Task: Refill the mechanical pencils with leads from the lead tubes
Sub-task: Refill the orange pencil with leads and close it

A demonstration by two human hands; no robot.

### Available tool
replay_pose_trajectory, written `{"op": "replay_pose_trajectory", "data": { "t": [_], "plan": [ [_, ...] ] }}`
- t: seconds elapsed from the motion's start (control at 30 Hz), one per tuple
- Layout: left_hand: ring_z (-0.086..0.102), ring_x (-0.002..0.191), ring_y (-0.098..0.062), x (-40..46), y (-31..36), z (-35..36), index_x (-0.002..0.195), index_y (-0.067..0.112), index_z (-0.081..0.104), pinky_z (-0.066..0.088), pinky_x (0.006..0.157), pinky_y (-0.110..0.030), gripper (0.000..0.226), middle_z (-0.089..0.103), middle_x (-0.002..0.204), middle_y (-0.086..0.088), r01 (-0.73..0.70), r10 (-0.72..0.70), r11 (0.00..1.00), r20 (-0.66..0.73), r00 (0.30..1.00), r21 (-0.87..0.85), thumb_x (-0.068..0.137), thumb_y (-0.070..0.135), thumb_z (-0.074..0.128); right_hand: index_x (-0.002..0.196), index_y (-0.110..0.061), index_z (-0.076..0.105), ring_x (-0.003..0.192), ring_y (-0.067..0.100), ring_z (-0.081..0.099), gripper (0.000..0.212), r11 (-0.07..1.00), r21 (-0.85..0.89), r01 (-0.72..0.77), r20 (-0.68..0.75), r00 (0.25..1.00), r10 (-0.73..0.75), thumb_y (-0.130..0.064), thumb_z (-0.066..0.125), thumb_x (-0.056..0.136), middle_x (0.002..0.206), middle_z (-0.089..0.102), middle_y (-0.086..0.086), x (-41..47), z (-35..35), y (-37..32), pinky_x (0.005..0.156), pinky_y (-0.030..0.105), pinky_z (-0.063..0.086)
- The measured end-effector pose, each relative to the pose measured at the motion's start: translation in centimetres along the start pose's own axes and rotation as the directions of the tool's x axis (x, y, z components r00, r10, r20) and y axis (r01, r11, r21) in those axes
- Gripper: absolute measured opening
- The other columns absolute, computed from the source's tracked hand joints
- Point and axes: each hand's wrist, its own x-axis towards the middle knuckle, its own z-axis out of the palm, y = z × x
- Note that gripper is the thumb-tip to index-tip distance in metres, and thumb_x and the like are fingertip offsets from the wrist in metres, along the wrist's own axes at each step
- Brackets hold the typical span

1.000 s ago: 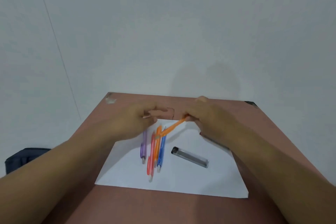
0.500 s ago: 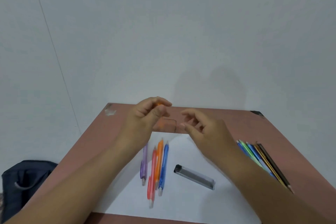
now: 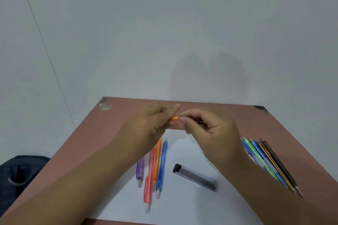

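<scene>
Orange translucent plastic mechanical pencil [image 3: 173, 118] raised above the white paper sheet [image 3: 192, 204], gripped in the curled fingers of the left hand [image 3: 151, 124]; right hand [image 3: 210, 129] pinching at its exposed end, presumably the cap. Clear rectangular lead tube with black cap [image 3: 194, 177] flat on the sheet, right of four more pencils: purple [image 3: 140, 170], pink [image 3: 148, 179], orange [image 3: 157, 160], blue [image 3: 161, 166]. Best done pulling straight along the barrel, barrel held steady, cap kept pinched over the sheet.
</scene>
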Motion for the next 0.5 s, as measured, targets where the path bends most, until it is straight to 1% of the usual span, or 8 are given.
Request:
{"op": "replay_pose_trajectory", "data": {
  "t": [0.1,0.17,0.23,0.27,0.3,0.37,0.43,0.5],
  "plan": [
    [0.049,0.079,-0.010,0.0,-0.3,0.2,0.142,0.022,0.049,0.048,0.056,-0.028,0.055,0.059,0.092,0.000,0.052,-0.053,0.998,0.017,0.998,0.020,0.090,0.009,0.058,0.097,-0.015,0.078,0.077,0.007,0.068,0.009,0.998,-0.032,-0.057,-0.026,0.998,0.056,-0.011,0.072,0.092,0.082,0.074,-0.008,0.2,0.0,0.7,0.069,0.014,0.054],
    [0.054,0.077,-0.015,-0.1,-0.5,0.3,0.142,0.020,0.053,0.045,0.059,-0.026,0.051,0.060,0.093,-0.002,0.132,-0.134,0.990,0.056,0.989,0.040,0.093,0.006,0.060,0.095,-0.016,0.078,0.081,0.006,0.066,0.012,0.986,-0.150,-0.074,-0.003,0.997,0.075,-0.007,0.072,0.091,0.084,0.074,-0.008,0.3,-0.2,1.7,0.071,0.008,0.048],
    [0.055,0.081,-0.018,-0.3,-0.8,0.6,0.144,0.021,0.052,0.042,0.064,-0.025,0.052,0.058,0.096,0.001,0.219,-0.226,0.974,0.123,0.966,0.065,0.096,0.005,0.062,0.091,-0.019,0.079,0.082,0.008,0.063,0.015,0.937,-0.338,-0.085,0.143,0.980,0.140,-0.006,0.072,0.091,0.087,0.073,-0.008,0.4,-0.3,3.4,0.074,0.011,0.044],
    [0.055,0.082,-0.017,-0.4,-1.0,0.7,0.146,0.022,0.050,0.041,0.067,-0.024,0.052,0.056,0.097,0.003,0.244,-0.252,0.967,0.149,0.956,0.073,0.097,0.008,0.061,0.093,-0.020,0.079,0.082,0.007,0.061,0.015,0.906,-0.411,-0.105,0.239,0.946,0.218,-0.008,0.070,0.092,0.090,0.072,-0.007,0.4,-0.4,4.1,0.075,0.011,0.042],
    [0.053,0.083,-0.016,-0.6,-1.2,0.8,0.147,0.024,0.047,0.040,0.068,-0.022,0.053,0.054,0.097,0.005,0.257,-0.266,0.964,0.167,0.949,0.075,0.098,0.010,0.060,0.096,-0.021,0.079,0.085,0.007,0.059,0.015,0.879,-0.458,-0.134,0.319,0.898,0.303,-0.011,0.067,0.094,0.095,0.072,-0.008,0.4,-0.4,4.6,0.074,0.008,0.039],
    [0.048,0.085,-0.012,-0.6,-1.4,0.9,0.150,0.028,0.043,0.035,0.068,-0.017,0.053,0.050,0.098,0.008,0.267,-0.277,0.961,0.202,0.939,0.075,0.101,0.014,0.058,0.106,-0.022,0.077,0.089,0.005,0.056,0.018,0.842,-0.513,-0.166,0.393,0.827,0.402,-0.015,0.063,0.098,0.102,0.071,-0.009,0.4,-0.4,5.1,0.074,0.005,0.036],
    [0.047,0.089,-0.011,-0.4,-1.3,0.9,0.148,0.029,0.045,0.035,0.071,-0.020,0.049,0.051,0.101,0.008,0.282,-0.291,0.957,0.230,0.929,0.071,0.102,0.018,0.055,0.116,-0.024,0.072,0.093,0.007,0.059,0.022,0.832,-0.526,-0.179,0.395,0.814,0.425,-0.015,0.062,0.098,0.104,0.070,-0.010,0.4,-0.3,4.8,0.079,0.009,0.042],
    [0.053,0.093,-0.016,-0.3,-0.8,0.9,0.143,0.027,0.054,0.038,0.075,-0.025,0.042,0.059,0.106,0.003,0.289,-0.293,0.956,0.236,0.926,0.053,0.102,0.020,0.056,0.128,-0.028,0.065,0.099,0.006,0.062,0.034,0.839,-0.492,-0.232,0.387,0.805,0.450,-0.014,0.062,0.097,0.104,0.070,-0.013,0.6,-0.2,4.2,0.087,0.018,0.047]
  ]
}}
